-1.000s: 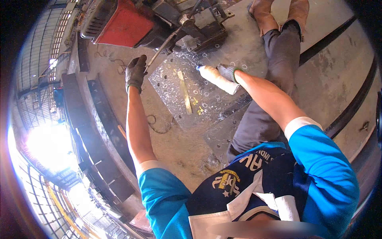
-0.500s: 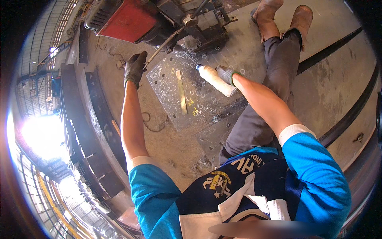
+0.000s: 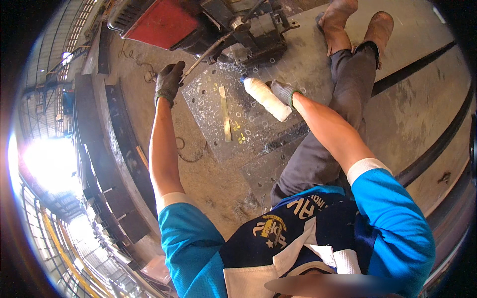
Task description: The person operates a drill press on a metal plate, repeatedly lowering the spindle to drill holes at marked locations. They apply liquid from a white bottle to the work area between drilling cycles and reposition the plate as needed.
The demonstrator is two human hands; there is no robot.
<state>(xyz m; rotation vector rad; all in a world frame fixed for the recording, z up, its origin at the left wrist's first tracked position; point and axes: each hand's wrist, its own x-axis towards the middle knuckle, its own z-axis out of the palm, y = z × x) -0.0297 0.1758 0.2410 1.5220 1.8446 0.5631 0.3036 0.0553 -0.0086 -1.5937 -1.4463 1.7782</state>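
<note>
My left hand (image 3: pixel 170 83), in a dark grey glove, is closed around the lower end of a long metal lever (image 3: pixel 206 55). The lever runs up to the hub of a red and black machine (image 3: pixel 166 25), apparently a drill. A whitish plastic bottle (image 3: pixel 268 100) with a blue cap is in my gloved right hand (image 3: pixel 283 93), its fingers partly hidden behind it. The bottle lies tilted, cap toward the machine's base. Beneath it is a dark steel plate (image 3: pixel 206 116) with round holes, white chalk circles and yellow marks. Bright shavings are scattered by the machine's base.
On the plate lies a narrow flat metal strip (image 3: pixel 225 114). My legs and brown boots (image 3: pixel 380 30) stretch out at the right over larger steel sheets (image 3: pixel 412 104). Long steel beams (image 3: pixel 131 144) line the left. A thin cable (image 3: pixel 186 158) curls on the dusty floor.
The bottle's capped end has shifted slightly up and left, toward the machine's base. My left hand keeps its grip on the lever, with little visible movement.
</note>
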